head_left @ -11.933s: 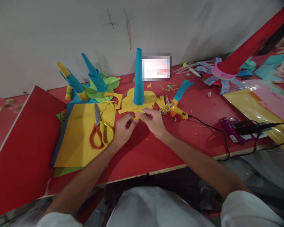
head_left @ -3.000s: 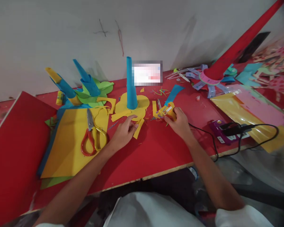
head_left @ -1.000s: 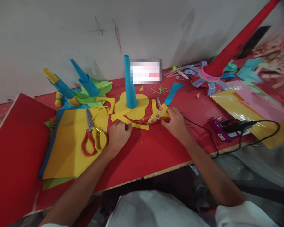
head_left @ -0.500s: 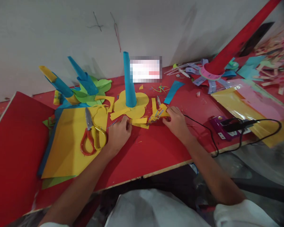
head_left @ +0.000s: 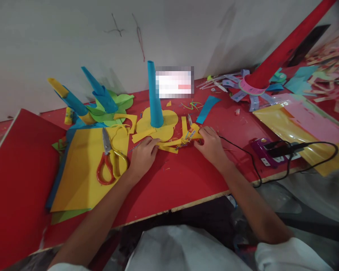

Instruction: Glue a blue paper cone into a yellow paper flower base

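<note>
My left hand (head_left: 144, 155) has its fingers closed on the left end of a narrow yellow paper strip (head_left: 169, 143). My right hand (head_left: 211, 143) is closed round crumpled yellow paper (head_left: 196, 131) close to the strip's other end. Between the hands lies a small heap of yellow scraps (head_left: 186, 139), some with printed bits and thin trimmings. Just behind stands a blue paper cone (head_left: 156, 101) upright on a yellow flower-shaped paper base (head_left: 169, 120). Scissors (head_left: 109, 158) with one red and one yellow handle rest on yellow sheets (head_left: 76, 169), left of my left hand.
Two more blue paper cones (head_left: 104, 99) stand at the back left beside a glue stick (head_left: 69, 116). A blue strip (head_left: 208, 109) lies behind my right hand. A purple device (head_left: 267, 152) with black cables sits at right, near a red cone (head_left: 285, 49).
My left hand has shifted slightly and its fingers have come onto the yellow strip, which now bends up toward the scraps. My right hand stays almost still.
</note>
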A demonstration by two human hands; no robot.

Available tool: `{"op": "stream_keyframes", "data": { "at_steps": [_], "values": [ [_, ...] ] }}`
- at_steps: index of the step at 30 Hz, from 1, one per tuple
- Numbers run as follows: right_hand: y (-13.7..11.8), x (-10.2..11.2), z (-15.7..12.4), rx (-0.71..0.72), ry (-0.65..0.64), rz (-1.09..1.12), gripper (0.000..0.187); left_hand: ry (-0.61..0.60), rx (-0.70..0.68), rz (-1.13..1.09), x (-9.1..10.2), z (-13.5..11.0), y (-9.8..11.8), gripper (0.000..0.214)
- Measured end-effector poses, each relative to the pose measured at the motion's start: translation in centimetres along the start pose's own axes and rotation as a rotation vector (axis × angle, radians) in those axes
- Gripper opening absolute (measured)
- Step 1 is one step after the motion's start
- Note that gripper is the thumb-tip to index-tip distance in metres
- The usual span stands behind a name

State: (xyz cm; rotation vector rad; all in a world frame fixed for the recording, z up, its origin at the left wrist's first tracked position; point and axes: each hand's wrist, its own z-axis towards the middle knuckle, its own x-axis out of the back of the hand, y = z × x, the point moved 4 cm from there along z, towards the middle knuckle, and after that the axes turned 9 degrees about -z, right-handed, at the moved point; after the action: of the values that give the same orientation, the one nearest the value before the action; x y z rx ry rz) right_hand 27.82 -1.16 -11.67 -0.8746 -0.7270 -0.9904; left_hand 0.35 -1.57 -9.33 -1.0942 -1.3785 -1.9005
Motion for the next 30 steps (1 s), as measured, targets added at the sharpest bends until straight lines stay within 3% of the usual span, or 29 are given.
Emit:
{"op": "stream_keyframes", "data": {
  "at_steps": [5,13,16,18,21,22,26,30],
  "values": [
    [1.1,0.7,-0.2,-0.027,-0.016,0.068,0.02,0.056,-0.016,-0.214,0.3,0.3,-0.9,0.037],
    [5.9,1.5,-0.4,-0.201,0.063,0.009,0.044,0.161,-0.025,-0.435,1.0,0.3,-1.2,0.033],
    [6.5,1.9,-0.7,-0.229,0.057,0.084,0.049,0.202,-0.046,-0.48,1.2,0.2,-1.2,0.035],
    [6.3,2.9,-0.7,-0.278,0.12,0.148,0.048,0.22,-0.054,-0.503,1.4,0.2,-1.1,0.036],
    [4.6,5.4,-0.2,-0.338,0.273,0.258,0.034,0.22,-0.053,-0.54,1.5,0.2,-1.1,0.034],
    [3.5,6.0,0.4,-0.323,0.265,0.323,0.031,0.22,-0.056,-0.556,1.6,0.2,-1.1,0.032],
    [-2.3,6.3,3.9,-0.161,-0.038,0.577,0.029,0.241,-0.096,-0.649,1.9,0.1,-0.9,0.025],
    [-7.5,3.4,6.6,0.051,-0.325,0.628,0.036,0.248,-0.071,-0.766,2.2,0.2,-1.3,0.017]
  ]
}}
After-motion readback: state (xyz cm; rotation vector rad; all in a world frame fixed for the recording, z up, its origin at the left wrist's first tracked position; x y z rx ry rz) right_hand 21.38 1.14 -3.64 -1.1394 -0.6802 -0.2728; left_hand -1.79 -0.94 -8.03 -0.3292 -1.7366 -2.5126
